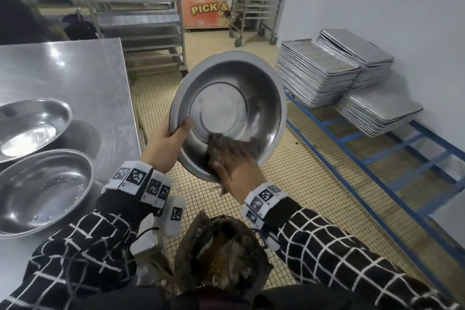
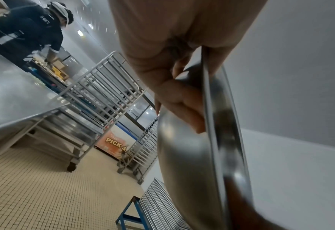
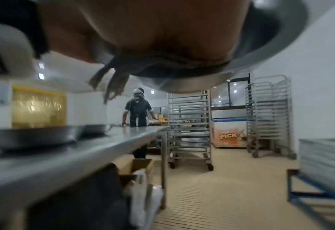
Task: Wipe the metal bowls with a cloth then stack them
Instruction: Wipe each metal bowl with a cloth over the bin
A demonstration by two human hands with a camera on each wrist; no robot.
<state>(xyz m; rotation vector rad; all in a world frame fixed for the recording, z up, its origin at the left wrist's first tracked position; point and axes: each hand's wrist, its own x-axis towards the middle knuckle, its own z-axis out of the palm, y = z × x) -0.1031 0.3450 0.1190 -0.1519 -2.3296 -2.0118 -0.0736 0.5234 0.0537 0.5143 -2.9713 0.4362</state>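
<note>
I hold a large metal bowl [image 1: 239,88] tilted towards me over the floor, to the right of the steel table [image 1: 75,70]. My left hand [image 1: 171,138] grips its left rim, thumb inside and fingers [image 2: 182,109] behind the outer wall [image 2: 182,155]. A brown cloth [image 1: 226,145] lies on the lower inside wall, and my right hand [image 1: 236,171] presses it there with fingers laid out over it. A frayed end of the cloth [image 3: 111,84] hangs below the palm. Two more metal bowls [image 1: 27,128] [image 1: 42,189] sit apart on the table at left.
Stacks of metal trays [image 1: 317,75] rest on a blue frame [image 1: 377,158] along the right wall. Wheeled tray racks [image 1: 141,7] and a chest freezer [image 1: 203,7] stand at the back. Another person [image 3: 138,112] works beyond the table's far end. Tiled floor lies below the bowl.
</note>
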